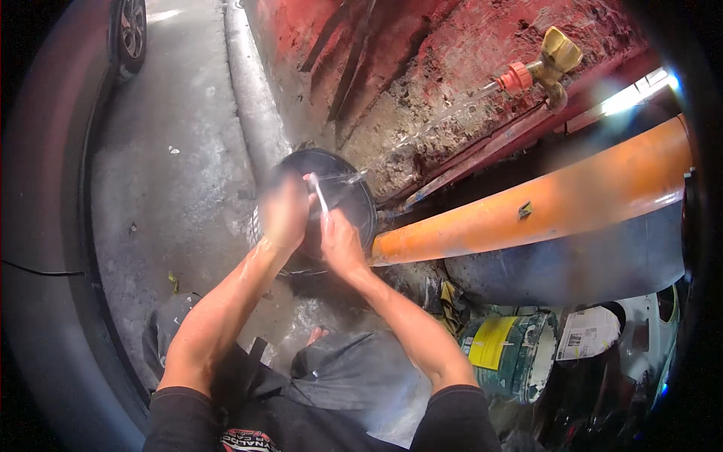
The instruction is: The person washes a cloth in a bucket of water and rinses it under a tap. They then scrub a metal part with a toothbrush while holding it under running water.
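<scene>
Left hand: the left hand [284, 211] is blurred, held over the round black bucket [354, 197]; its fingers curl at the near end of a thin white stick-like tool [319, 193], though the blur hides whether they truly clasp it.
Right hand: the right hand [340, 242] is clenched round the lower end of the same tool, just right of the left hand.
Tool: tilted, above the bucket's mouth, in the stream of water [422, 132].
Water: runs in a thin arc from the brass tap with a red collar [544, 66], far right, down to the hands.
Bucket: on the wet concrete floor [173, 196], against the flaking red wall [452, 53].
Right side: a long orange pipe [557, 203]; nearer, a green paint can with a yellow label [512, 354].
</scene>
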`<state>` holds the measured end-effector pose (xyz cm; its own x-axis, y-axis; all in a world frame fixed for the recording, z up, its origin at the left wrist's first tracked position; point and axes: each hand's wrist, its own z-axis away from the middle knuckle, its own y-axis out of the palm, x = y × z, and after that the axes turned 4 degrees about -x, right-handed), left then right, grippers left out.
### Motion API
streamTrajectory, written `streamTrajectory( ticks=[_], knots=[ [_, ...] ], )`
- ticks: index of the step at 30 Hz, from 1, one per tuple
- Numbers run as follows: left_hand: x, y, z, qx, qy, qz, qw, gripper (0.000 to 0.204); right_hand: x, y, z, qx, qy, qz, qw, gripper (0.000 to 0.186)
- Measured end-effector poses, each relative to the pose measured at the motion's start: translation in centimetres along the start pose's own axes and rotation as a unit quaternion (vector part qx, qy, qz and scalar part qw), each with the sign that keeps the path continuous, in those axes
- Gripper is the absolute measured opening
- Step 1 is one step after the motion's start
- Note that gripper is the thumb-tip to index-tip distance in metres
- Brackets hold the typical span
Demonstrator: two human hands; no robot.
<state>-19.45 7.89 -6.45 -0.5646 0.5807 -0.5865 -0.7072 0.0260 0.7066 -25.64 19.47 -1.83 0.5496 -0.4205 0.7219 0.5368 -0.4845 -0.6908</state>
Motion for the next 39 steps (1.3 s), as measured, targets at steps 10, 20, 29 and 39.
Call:
streamTrajectory(
  ticks=[10, 20, 29, 39],
  knots=[
    [-0.9, 0.9, 0.7, 0.025, 0.000, 0.011, 1.000, 0.031, -1.6, 0.6, 0.3, -0.017, -0.041, -0.001, 0.999, 0.029],
    [-0.8, 0.4, 0.5, 0.045, -0.046, 0.019, 0.998, 0.034, 0.7, 0.3, 1.7, 0.063, 0.008, 0.000, 0.998, 0.027],
    [0.2, 0.9, 0.3, 0.101, -0.071, 0.042, 0.991, 0.049, 0.4, -0.1, -0.4, 0.018, -0.016, -0.013, 1.000, 0.024],
    [0.9, 1.0, -0.3, 0.097, -0.099, -0.002, 0.990, 0.062, -0.1, 0.3, 1.4, 0.008, -0.078, -0.048, 0.996, 0.025]
  ],
)
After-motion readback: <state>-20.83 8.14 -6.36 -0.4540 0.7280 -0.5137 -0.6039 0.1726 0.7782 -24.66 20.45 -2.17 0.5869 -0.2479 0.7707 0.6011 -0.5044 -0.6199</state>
